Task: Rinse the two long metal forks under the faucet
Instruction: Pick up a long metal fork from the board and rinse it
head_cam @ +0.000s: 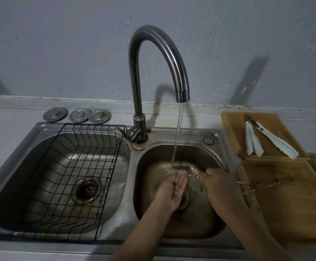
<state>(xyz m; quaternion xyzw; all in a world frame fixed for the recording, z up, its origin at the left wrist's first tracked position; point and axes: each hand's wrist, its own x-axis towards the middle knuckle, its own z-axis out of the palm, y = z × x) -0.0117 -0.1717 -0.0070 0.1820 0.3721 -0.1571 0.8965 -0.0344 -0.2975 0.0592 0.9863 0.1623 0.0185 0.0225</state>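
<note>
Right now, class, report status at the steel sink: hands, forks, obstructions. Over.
Right hand gripping long twisted metal forks. Left hand cupped at tines under running water stream. Nothing in the way.

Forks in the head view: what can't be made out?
- Fork count: thin, dim shafts; one or two, cannot tell.
- Tines: blurred by the water stream and left hand.
- Grip: right hand covers it.
- Handle ends: lost against the cutting board.

Readable text: none on the faucet (159,61), sink (179,194), or cutting board (285,200).
Labels, numbers: none.
</note>
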